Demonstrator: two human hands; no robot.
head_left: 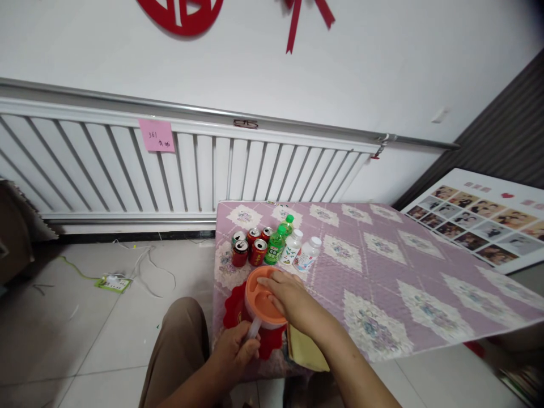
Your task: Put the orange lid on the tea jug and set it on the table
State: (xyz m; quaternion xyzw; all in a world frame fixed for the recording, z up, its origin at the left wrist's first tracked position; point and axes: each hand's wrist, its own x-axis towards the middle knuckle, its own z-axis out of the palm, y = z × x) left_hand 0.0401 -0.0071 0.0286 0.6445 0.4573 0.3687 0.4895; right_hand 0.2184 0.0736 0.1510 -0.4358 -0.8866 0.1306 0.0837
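Observation:
A pitcher with an orange lid [267, 309] stands near the front left of the cloth-covered table, over a red scalloped mat [270, 344]. My left hand [233, 347] is wrapped round its pale handle. My right hand [289, 293] lies on the lid's right side, fingers spread across the top. Just behind the pitcher are several opened drink cans, among them a red can [258, 253]. Beside them stand a green bottle [276, 246], another green-capped bottle behind it, and two white-capped bottles [291, 248].
A yellowish item [306, 350] lies at the table's front edge, right of the mat. The patterned tablecloth [344, 252] extends right. A radiator [195, 170] runs behind. A power strip [113, 283] with cables is on the floor at left; a photo board [480, 221] leans at right.

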